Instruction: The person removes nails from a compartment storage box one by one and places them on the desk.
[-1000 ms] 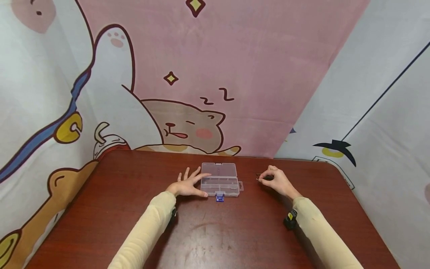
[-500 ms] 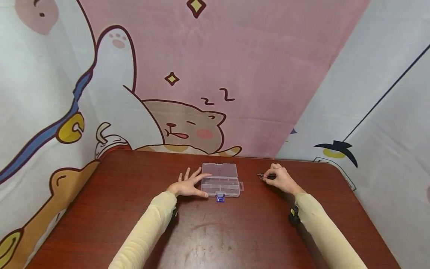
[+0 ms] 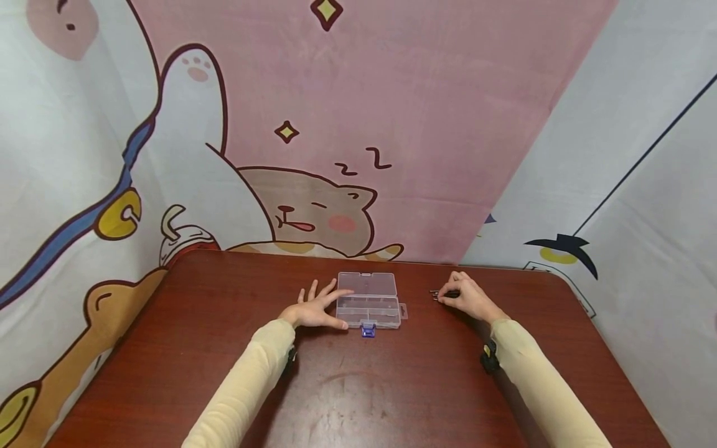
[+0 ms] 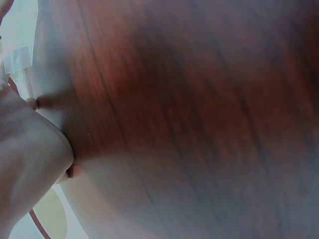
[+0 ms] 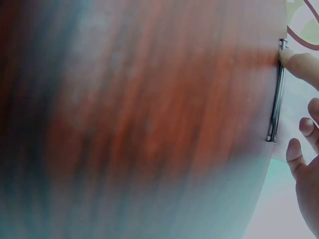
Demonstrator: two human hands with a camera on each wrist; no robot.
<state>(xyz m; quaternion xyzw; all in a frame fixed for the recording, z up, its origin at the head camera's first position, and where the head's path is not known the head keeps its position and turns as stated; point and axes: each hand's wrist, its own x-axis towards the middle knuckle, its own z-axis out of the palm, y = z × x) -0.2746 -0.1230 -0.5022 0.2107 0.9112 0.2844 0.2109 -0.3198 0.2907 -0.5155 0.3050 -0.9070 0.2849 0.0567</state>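
A clear plastic compartment box point(image 3: 366, 303) with a blue latch point(image 3: 368, 330) stands with its lid point(image 3: 366, 284) swung back on the table. My left hand point(image 3: 315, 309) rests at its left side, fingers spread, thumb at the near corner and index finger over the left edge. In the left wrist view that hand point(image 4: 30, 149) hides most of the box. To the right of the box, my right hand point(image 3: 467, 298) pinches at several thin dark metal nails point(image 5: 276, 94) lying together on the table. Thumb and index finger meet near the nails' left end; the exact contact is partly hidden.
The brown wooden table point(image 3: 347, 392) has its far edge against a cartoon-printed cloth point(image 3: 426, 124). A clear hang tab point(image 3: 403, 311) sticks out from the box's right side, towards the nails.
My right hand has shifted slightly to the right, its fingertips drawing back along the nails, and more of their left ends shows. My left hand keeps its place at the box.
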